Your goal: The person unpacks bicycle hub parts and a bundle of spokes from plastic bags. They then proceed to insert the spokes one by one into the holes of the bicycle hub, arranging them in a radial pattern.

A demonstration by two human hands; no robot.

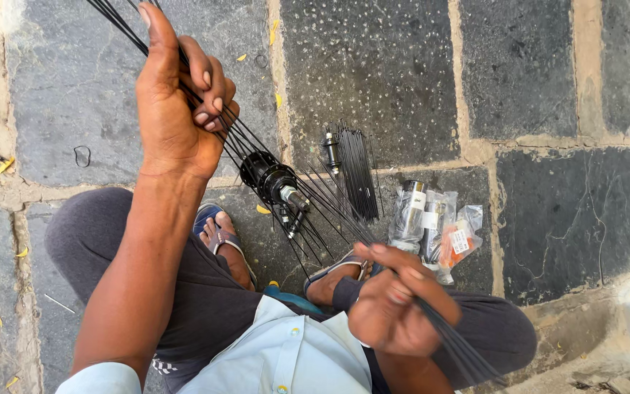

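Over on the left, the left hand (176,102) is raised high, fingers curled tight around a fan of thin black steel spokes (122,25) that run off past the upper left edge of the grey stone paving (373,66). That's a closed fist grip, thumb along the top, not a pinch.

Follow those spokes down and they converge on the black metal wheel hub (267,175), which hangs above the paving between the person's sandalled feet, roughly centre of view, its silver axle end (297,198) pointing down and right. The hub looks dense and rigid, the heavy heart of the bundle; the spokes look light, springy and likely to splay or tangle if gripped loosely. Gathering them in bunches near their outer ends, as both hands do, seems the sound hold.

Just right of the hub, a loose bundle of black spare spokes (357,171) lies flat on the paving beside a small metal axle piece (331,149). Further right, clear plastic bags of small parts (435,226) rest on a paving joint.

Lower right, the right hand (395,306) is closed around a second sheaf of spokes (461,350), fingers wrapped over them, above the knee.
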